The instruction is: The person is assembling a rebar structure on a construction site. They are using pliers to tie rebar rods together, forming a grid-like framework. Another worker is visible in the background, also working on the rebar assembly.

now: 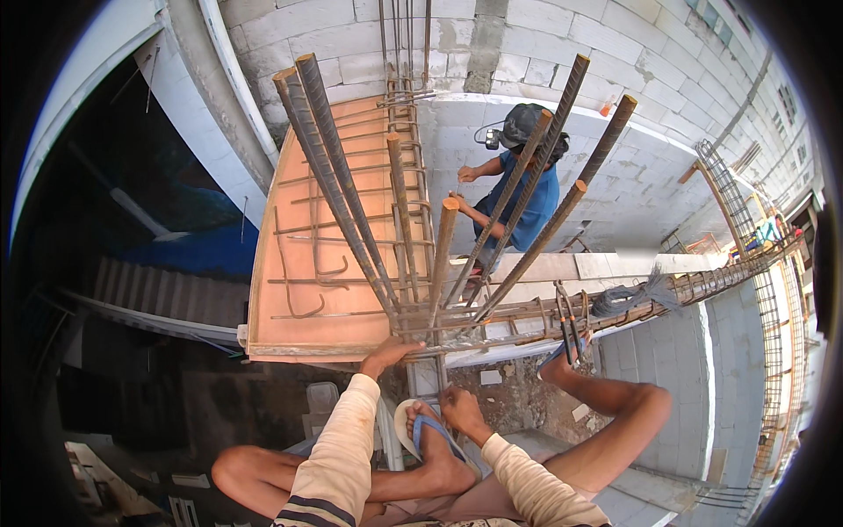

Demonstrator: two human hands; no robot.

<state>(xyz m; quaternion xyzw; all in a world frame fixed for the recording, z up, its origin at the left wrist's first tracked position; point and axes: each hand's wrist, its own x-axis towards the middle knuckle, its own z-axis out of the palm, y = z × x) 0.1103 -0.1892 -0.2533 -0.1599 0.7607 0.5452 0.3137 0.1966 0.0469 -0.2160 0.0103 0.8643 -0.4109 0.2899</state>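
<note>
My left hand [386, 355] is closed round a steel reinforcing bar at the near corner of the plywood form, by the foot of the upright bars. Lower and to the right, my right hand [463, 411] is curled shut beside a short bar end [442, 369]; what its fingers hold, if anything, is hidden. Thick ribbed rebars [347, 189] rise from the joint in front of me. A horizontal rebar cage [518, 321] runs off to the right. Pincers [569, 325] with dark handles hang on it, and a bundle of grey tie wire [634, 296] lies farther along.
A plywood form [338, 338] with a grid of thin bars spreads ahead on the left. Beyond the upright bars, a co-worker [527, 198] in a blue shirt and cap bends over. Pale block walls [606, 39] stand behind. Below my sandalled foot [430, 435] is a drop.
</note>
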